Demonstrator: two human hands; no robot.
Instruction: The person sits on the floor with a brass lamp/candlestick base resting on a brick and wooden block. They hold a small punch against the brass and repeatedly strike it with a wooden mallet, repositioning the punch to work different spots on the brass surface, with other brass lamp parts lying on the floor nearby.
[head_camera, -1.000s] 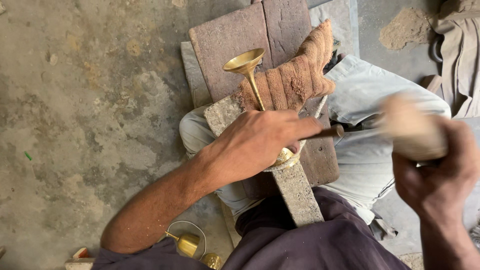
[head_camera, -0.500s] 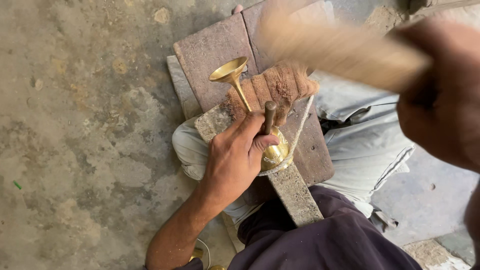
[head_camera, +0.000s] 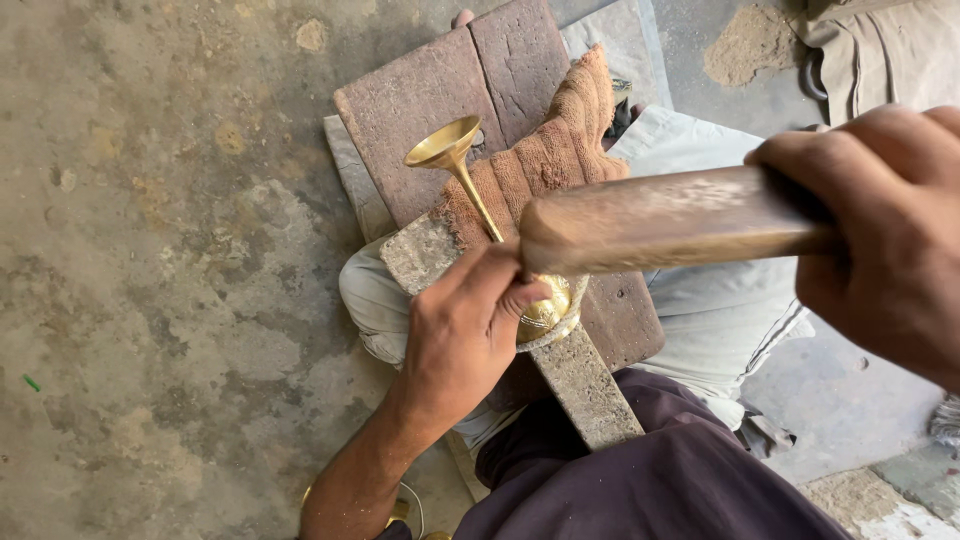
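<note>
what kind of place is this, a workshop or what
Likely a small metalworking shop with work done on the floor: a brass piece lies on a metal block, the left hand steadies it, the right hand grips a wooden mallet, above bare concrete floor.

Since the earlier pictures, we have brought the wooden mallet (head_camera: 665, 218) in our right hand (head_camera: 880, 230) from high on the right down and leftward over the brass piece (head_camera: 480, 215), while our left hand (head_camera: 465, 335) has shifted slightly nearer.

The horn (head_camera: 470, 185) lies on a cloth (head_camera: 545, 165) over the bar (head_camera: 580, 385) across my lap. My left hand (head_camera: 465, 335) rests on its near end; my right hand (head_camera: 880, 225) holds the mallet (head_camera: 660, 220) above.
</note>
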